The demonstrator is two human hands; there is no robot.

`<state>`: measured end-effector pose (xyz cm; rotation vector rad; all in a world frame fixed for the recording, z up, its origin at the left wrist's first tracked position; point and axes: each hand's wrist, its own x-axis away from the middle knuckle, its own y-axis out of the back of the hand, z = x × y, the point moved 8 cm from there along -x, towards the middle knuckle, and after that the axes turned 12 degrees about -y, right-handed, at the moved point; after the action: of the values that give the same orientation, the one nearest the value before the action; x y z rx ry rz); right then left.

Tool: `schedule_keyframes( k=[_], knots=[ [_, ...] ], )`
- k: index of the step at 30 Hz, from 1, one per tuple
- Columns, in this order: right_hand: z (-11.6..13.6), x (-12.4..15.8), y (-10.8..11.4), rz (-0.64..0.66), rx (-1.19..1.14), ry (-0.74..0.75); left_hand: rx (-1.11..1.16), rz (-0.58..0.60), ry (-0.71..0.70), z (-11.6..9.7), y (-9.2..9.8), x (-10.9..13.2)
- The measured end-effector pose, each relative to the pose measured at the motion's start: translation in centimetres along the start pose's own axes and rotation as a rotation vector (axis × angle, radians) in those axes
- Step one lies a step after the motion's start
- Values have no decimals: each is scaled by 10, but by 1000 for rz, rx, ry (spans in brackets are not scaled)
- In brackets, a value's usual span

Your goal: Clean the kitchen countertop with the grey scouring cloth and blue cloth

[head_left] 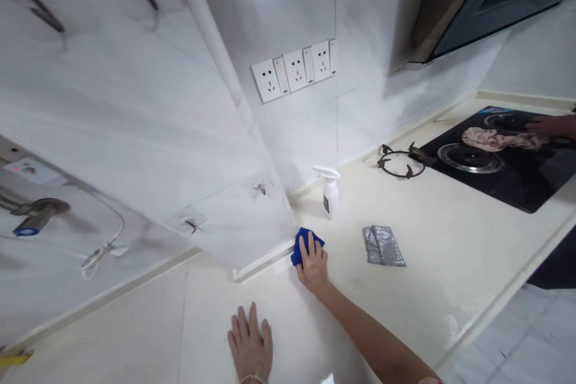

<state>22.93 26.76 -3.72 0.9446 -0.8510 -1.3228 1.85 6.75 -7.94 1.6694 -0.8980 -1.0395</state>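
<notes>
My right hand [314,265] presses a folded blue cloth [297,252] against the low ledge at the corner of the tiled wall, its fingers spread over the fabric. Flat on the cream countertop [216,318], my left hand [250,343] rests with its fingers stretched out and nothing under it that I can see. A white spray bottle [331,195] stands upright behind the blue cloth, close to the wall. To the right of my right hand lies a folded silvery-grey cloth [384,246].
A black gas hob [508,183] is at the right; another person's hand [551,125] is over it near a crumpled patterned cloth [486,138]. A pan support ring [402,164] sits beside the hob. Wall sockets [295,70], hooks and a valve [42,216] line the walls.
</notes>
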Motion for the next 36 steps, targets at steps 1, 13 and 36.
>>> schedule_keyframes(
  k=[1,13,36],
  knots=[
    [6,1,-1,-21,24,-37,4,-2,-4,0,0,1],
    [119,52,-45,127,4,120,-34,8,-181,-1,-9,26],
    [23,16,-6,139,117,308,-68,51,-107,184,54,116]
  ],
)
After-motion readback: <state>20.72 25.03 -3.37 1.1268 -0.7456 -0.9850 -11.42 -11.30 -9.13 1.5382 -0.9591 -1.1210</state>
